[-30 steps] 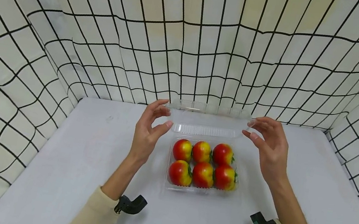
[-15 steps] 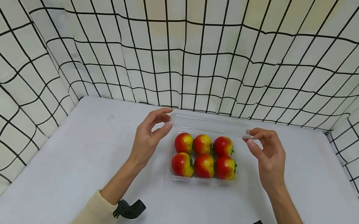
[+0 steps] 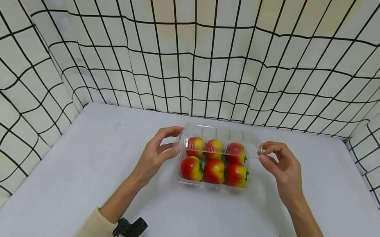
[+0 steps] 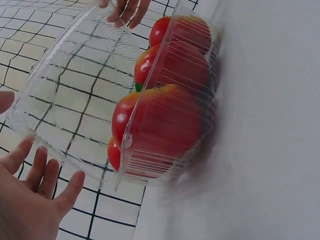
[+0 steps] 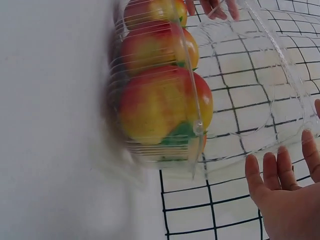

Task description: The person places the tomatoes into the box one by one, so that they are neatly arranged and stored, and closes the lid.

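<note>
A clear plastic clamshell box (image 3: 209, 185) holds several red-and-yellow fruits (image 3: 214, 171) with green leaves, set in two rows. Its hinged lid (image 3: 224, 134) is raised at a slant over the back row, the front row uncovered. My left hand (image 3: 156, 152) pinches the lid's left front corner between thumb and fingers. At the right front corner, the right hand (image 3: 283, 168) pinches the lid likewise. In the left wrist view the other fingers of the left hand (image 4: 35, 200) spread below the lid's edge; those of the right hand (image 5: 292, 200) do the same in the right wrist view.
The box sits on a white table (image 3: 209, 229) towards its back edge. Black netting (image 3: 214, 56) hangs over white walls behind and on both sides. Each sleeve cuff carries a small black wrist mount (image 3: 130, 227).
Both hands have brought the lid forward and down, from standing up behind the box to slanting over the back row. The box has shifted slightly towards the back of the table.
</note>
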The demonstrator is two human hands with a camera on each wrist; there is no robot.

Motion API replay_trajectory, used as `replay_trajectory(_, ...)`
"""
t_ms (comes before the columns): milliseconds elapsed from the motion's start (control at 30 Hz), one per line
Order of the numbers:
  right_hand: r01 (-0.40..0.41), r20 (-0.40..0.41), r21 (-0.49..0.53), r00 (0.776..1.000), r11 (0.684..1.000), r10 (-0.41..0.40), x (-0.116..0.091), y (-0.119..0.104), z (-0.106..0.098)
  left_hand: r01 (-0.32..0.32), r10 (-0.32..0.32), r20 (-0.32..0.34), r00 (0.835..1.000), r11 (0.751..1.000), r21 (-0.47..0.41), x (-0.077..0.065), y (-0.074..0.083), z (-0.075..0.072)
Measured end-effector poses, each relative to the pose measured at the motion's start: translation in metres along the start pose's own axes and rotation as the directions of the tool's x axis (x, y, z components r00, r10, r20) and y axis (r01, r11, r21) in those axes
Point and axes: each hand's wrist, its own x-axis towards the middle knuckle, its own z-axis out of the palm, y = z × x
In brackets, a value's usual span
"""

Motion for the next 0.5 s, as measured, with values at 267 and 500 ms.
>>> replay_trajectory(267, -0.006, 0.062, -0.021, 0.998, 1.0, 0.008, -0.004, 0.008, -0.007, 0.029, -0.03, 0.092, 0.995, 0.999, 0.016, -0.006, -0.008, -0.004)
replay_trajectory(500, -0.023, 0.142, -0.069, 0.989, 0.997, 0.033, -0.01, 0.017, -0.01, 0.054, -0.064, 0.146, 0.987, 0.996, 0.072, -0.012, -0.014, -0.006)
